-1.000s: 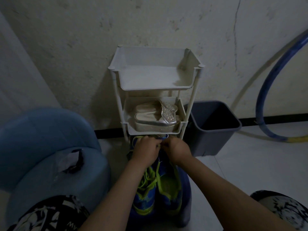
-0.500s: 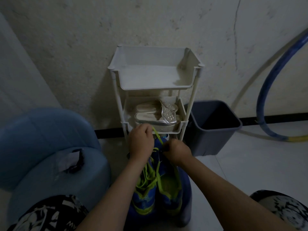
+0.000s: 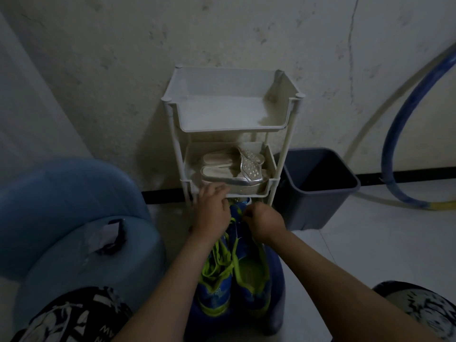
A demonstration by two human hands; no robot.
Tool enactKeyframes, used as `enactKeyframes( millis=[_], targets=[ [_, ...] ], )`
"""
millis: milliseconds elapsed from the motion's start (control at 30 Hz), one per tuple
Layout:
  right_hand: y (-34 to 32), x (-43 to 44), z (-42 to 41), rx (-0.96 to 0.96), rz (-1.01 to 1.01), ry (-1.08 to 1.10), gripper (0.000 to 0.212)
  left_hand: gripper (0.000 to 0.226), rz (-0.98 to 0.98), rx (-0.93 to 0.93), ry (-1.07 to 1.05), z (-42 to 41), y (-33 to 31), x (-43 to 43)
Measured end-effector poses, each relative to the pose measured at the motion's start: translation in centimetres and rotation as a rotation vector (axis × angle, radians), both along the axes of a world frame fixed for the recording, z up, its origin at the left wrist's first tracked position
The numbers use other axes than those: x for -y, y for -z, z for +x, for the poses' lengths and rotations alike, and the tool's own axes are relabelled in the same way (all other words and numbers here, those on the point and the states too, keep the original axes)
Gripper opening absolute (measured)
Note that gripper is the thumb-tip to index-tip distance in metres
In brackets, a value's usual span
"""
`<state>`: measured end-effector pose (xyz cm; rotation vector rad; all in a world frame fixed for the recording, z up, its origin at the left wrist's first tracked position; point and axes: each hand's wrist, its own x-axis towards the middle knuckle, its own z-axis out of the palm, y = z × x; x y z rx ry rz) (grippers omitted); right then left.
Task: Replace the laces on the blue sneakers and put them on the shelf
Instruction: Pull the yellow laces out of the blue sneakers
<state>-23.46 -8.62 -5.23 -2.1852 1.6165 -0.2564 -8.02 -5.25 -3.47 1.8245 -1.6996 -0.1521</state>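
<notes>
Sneakers (image 3: 249,290), blue, sit side by side on what looks like a dark stool (image 3: 277,287) between the knees. Heels are near and toes far, with the toes tucked just under the shelf (image 3: 232,130). It's a sensible spot, raised and close enough for both hands to reach.

Green laces (image 3: 217,260) lie loose and looped over the left sneaker, so I'd judge the lacing only part done. Both hands work at the toe end. The right hand (image 3: 266,222) has its fingers curled tight, pinching a lace at the upper eyelets, probably to keep tension. The left hand (image 3: 213,209) is just beside it, raised in front of the middle tier's lip with its fingers bent. Whether they grip a lace I cannot tell, since the back of the hand hides it.

Moving outward, silver sandals (image 3: 232,172) fill the middle tier. The top tier has a raised rim the sneakers would have to clear. It's tight on the sides, with a dark bin (image 3: 318,203) touching the shelf's right post and a big blue jug (image 3: 74,218) near on the left. A blue hoop (image 3: 394,144) leans far right, well apart. The open way, I'd say, is straight up and forward.
</notes>
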Motion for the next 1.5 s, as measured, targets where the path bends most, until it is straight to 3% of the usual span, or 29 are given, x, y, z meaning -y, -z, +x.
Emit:
enactKeyframes(
  millis=[100,200,633,867,1033,1200,1333,1400,1500],
  targets=[
    [-0.2,-0.1,0.0,0.03,-0.005,-0.002,0.016,0.037,0.173,0.108,0.153,-0.4,1.0,0.0],
    [-0.2,-0.1,-0.1,0.055,0.002,0.004,0.016,0.022,0.23,0.222,0.138,-0.4,1.3,-0.1],
    [0.3,-0.3,0.0,0.005,0.032,-0.022,0.014,0.017,0.075,0.103,0.051,-1.0,0.8,-0.7],
    [0.4,-0.2,-0.1,0.02,0.075,0.011,0.016,0.02,0.05,-0.015,-0.04,-0.8,1.3,-0.6],
    [0.7,0.1,-0.3,0.069,0.114,0.065,0.013,0.017,0.209,0.154,-0.149,0.3,1.0,-0.5],
    [0.7,0.2,-0.5,0.063,0.106,0.071,0.016,0.01,0.323,0.16,-0.358,2.3,0.2,-0.4],
    [0.5,0.0,-0.4,0.03,0.105,0.038,0.019,0.02,0.344,0.224,-0.427,2.8,-0.1,-0.6],
    [0.4,-0.1,-0.2,0.019,0.073,-0.01,0.022,0.036,0.306,0.291,-0.354,2.7,0.4,-0.7],
    [0.0,-0.2,0.1,0.0,0.04,-0.061,0.022,0.048,0.234,0.288,-0.033,1.7,0.9,-0.5]
  ],
)
